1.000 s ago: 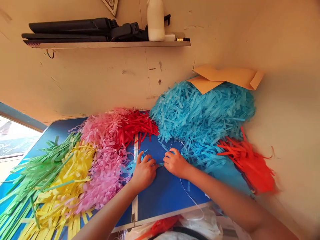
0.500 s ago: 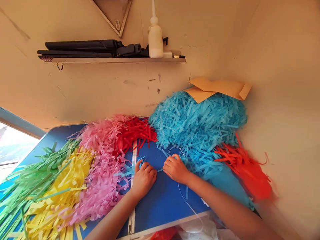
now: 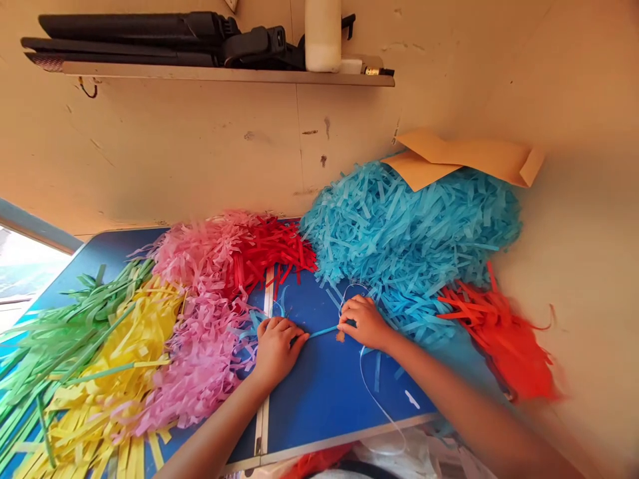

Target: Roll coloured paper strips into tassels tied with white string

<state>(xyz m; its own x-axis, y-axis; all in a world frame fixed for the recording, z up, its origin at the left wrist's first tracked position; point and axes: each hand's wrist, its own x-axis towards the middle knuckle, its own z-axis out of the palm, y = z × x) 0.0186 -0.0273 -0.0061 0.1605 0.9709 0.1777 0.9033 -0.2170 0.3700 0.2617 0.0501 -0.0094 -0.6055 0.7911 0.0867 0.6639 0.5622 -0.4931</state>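
My left hand [image 3: 275,346] and my right hand [image 3: 365,321] rest on the blue table [image 3: 324,392], both closed in pinches. A thin light-blue paper strip [image 3: 322,330] is stretched taut between them, with its loose ends bunched under my left fingers. A clear thin string [image 3: 372,392] loops over my right hand and trails down past the table's front edge. The big heap of light-blue paper strips [image 3: 409,229] lies just behind my right hand.
Heaps of paper strips cover the table: green [image 3: 64,319], yellow [image 3: 114,379], pink [image 3: 204,332], dark red [image 3: 269,249] and orange-red [image 3: 504,339]. Brown paper [image 3: 464,156] lies on the blue heap. A wall shelf [image 3: 214,73] holds black tools and a white bottle [image 3: 323,33].
My hands have drawn apart, stretching the blue strip between them. The view has dropped slightly since half a second ago.
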